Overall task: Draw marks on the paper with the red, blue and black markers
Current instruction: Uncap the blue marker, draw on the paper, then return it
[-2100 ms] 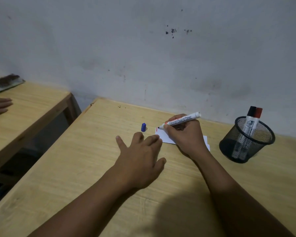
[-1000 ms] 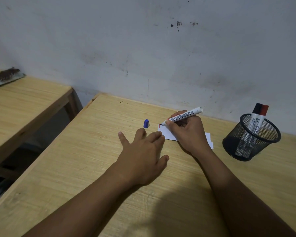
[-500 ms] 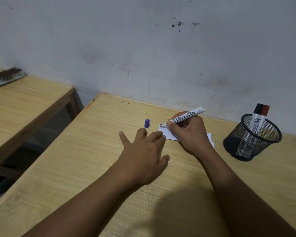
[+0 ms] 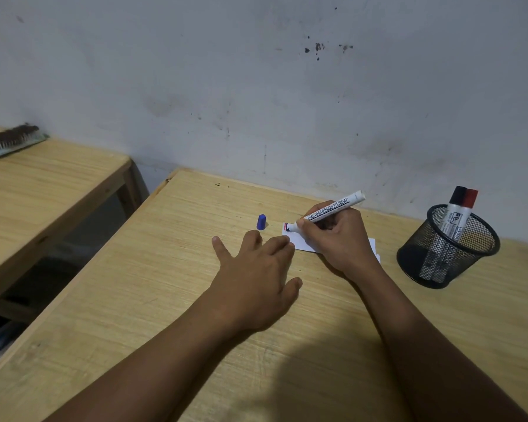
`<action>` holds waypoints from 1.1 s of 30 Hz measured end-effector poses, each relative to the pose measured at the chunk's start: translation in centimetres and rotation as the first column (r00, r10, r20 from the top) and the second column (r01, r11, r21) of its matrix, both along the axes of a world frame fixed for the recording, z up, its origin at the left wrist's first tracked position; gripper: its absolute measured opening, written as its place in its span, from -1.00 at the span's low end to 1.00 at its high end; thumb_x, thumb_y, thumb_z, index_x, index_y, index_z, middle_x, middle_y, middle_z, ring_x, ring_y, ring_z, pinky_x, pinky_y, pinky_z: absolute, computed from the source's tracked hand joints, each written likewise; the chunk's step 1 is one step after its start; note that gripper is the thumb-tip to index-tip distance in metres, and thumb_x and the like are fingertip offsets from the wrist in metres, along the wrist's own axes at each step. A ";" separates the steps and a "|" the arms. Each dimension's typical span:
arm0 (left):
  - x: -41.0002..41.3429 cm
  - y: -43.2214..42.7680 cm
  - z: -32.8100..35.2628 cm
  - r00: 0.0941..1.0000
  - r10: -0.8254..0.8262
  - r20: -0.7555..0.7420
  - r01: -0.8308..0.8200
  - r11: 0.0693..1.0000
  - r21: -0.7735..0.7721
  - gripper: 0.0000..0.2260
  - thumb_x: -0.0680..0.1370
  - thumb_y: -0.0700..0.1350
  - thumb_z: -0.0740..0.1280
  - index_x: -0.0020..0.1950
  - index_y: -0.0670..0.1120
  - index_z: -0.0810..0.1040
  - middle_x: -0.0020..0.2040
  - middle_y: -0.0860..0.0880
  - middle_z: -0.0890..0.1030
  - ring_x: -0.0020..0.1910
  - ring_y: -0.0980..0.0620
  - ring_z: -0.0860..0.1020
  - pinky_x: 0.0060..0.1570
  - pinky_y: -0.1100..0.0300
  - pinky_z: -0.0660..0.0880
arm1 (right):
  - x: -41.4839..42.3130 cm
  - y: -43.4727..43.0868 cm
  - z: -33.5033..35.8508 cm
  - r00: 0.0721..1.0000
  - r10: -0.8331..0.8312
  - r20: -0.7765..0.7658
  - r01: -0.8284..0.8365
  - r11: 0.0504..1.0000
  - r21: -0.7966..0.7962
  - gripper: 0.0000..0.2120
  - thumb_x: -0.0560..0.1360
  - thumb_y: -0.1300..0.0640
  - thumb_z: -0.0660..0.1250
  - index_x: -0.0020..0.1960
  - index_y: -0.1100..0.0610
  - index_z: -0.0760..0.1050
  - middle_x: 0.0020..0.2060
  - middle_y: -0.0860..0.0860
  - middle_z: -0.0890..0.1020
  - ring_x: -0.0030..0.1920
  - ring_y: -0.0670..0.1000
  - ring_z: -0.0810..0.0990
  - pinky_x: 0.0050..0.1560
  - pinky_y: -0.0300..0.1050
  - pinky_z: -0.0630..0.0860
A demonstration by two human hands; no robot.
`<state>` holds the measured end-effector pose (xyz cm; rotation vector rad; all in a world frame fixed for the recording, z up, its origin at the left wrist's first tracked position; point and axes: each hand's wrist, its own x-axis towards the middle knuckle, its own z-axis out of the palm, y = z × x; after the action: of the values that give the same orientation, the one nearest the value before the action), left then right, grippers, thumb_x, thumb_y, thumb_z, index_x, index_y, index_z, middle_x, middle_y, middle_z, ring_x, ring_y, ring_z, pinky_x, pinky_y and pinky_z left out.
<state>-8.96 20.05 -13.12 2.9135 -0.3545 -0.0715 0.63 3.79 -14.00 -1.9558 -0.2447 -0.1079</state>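
A small white paper (image 4: 299, 240) lies on the wooden table (image 4: 165, 300), mostly covered by my right hand (image 4: 339, 239). That hand grips an uncapped white marker (image 4: 333, 208), its tip touching the paper's upper left corner, where red and dark marks show. The marker's blue cap (image 4: 261, 222) stands on the table just left of the paper. My left hand (image 4: 256, 275) rests flat with fingers spread, its fingertips on the paper's left edge. The black-capped marker (image 4: 453, 208) and the red-capped marker (image 4: 467, 211) stand in a black mesh cup (image 4: 415, 260) at the right.
A grey stained wall (image 4: 256, 102) runs right behind the table. A second wooden table (image 4: 43, 184) stands to the left across a gap, with a brush (image 4: 9, 140) on its far end.
The marker tip has shifted slightly along the paper's upper left corner, and a dark mark now shows beside the red one. My left hand has stayed flat in place.
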 end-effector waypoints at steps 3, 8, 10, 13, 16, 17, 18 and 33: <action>0.0 0.1 -0.3 1.000 0.006 0.027 -0.006 1.000 0.003 -0.49 0.60 0.25 0.05 0.50 0.08 0.23 0.56 0.16 0.18 0.49 -0.05 0.11 0.30 -0.55 0.04 | -0.5 0.1 0.2 0.996 -0.057 0.069 0.048 0.991 0.123 -0.93 0.48 0.28 0.50 -0.09 0.17 0.63 -0.18 0.05 0.72 -0.17 -0.12 0.69 -0.16 -0.32 0.58; -0.6 0.2 -0.6 0.992 0.069 0.108 -0.054 0.989 -0.141 -0.47 0.55 0.28 0.15 0.49 0.18 0.21 0.54 0.12 0.20 0.46 0.01 0.20 0.37 -0.44 0.07 | -1.6 0.3 0.6 0.971 -0.164 0.174 0.126 0.969 0.211 -0.89 0.47 0.29 0.51 -0.03 0.23 0.62 -0.16 -0.02 0.72 -0.11 -0.12 0.70 -0.12 -0.33 0.61; -0.5 0.4 -0.5 0.964 0.193 0.184 -0.124 0.935 -0.333 -0.45 0.50 0.28 0.22 0.47 0.18 0.29 0.45 0.10 0.29 0.35 0.06 0.38 0.37 -0.31 0.20 | -1.9 0.3 0.8 0.963 -0.181 0.201 0.141 0.969 0.201 -0.89 0.47 0.28 0.52 -0.04 0.19 0.62 -0.15 -0.06 0.72 -0.10 -0.15 0.70 -0.09 -0.35 0.60; 1.2 1.4 0.4 0.883 0.376 0.282 -0.242 0.878 -0.413 -0.56 0.52 0.17 0.27 0.39 0.15 0.40 0.33 0.06 0.42 0.21 0.02 0.50 0.29 -0.18 0.32 | -2.3 0.3 1.8 0.964 -0.196 0.182 0.147 0.957 0.250 -0.91 0.47 0.29 0.51 -0.06 0.21 0.62 -0.17 -0.03 0.72 -0.13 -0.13 0.69 -0.07 -0.25 0.63; 3.5 2.2 1.5 0.905 0.411 0.107 -0.352 0.867 -0.352 -0.64 0.58 0.12 0.26 0.38 0.20 0.45 0.32 0.10 0.51 0.28 -0.01 0.46 0.29 -0.15 0.27 | -3.2 0.2 3.3 0.970 -0.183 0.163 0.125 0.942 0.312 -0.91 0.48 0.31 0.50 -0.05 0.24 0.62 -0.16 0.04 0.73 -0.12 -0.08 0.70 -0.05 -0.21 0.64; 4.1 2.3 1.6 0.916 0.399 0.045 -0.362 0.869 -0.337 -0.68 0.59 0.12 0.25 0.34 0.20 0.50 0.27 0.12 0.57 0.28 -0.01 0.46 0.27 -0.13 0.26 | -3.6 0.1 3.7 0.974 -0.171 0.151 0.114 0.937 0.330 -0.91 0.48 0.32 0.50 -0.05 0.24 0.61 -0.16 0.06 0.73 -0.11 -0.06 0.71 -0.04 -0.20 0.63; 4.4 2.3 1.7 0.920 0.392 0.014 -0.366 0.872 -0.326 -0.72 0.59 0.11 0.25 0.28 0.19 0.55 0.20 0.14 0.62 0.27 -0.01 0.46 0.24 -0.11 0.26 | -4.1 0.0 4.1 0.977 -0.162 0.137 0.105 0.931 0.350 -0.91 0.48 0.32 0.50 -0.06 0.23 0.61 -0.16 0.05 0.74 -0.11 -0.04 0.72 -0.05 -0.20 0.63; -4.5 -2.7 16.2 0.942 -0.002 -0.336 -0.336 -0.010 -0.942 -0.80 0.55 -0.02 0.42 0.12 -0.06 0.69 0.02 0.03 0.74 0.13 0.00 0.58 0.14 -0.12 0.45 | -13.7 -4.0 16.4 0.956 -0.165 0.244 0.017 0.858 0.513 -0.95 0.51 0.32 0.47 -0.04 0.30 0.64 -0.26 0.08 0.74 -0.25 -0.01 0.71 -0.13 -0.15 0.67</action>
<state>-13.42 17.35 3.06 1.3481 0.0672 -0.0858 -13.08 -0.17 2.39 -1.4168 -0.2763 -0.4711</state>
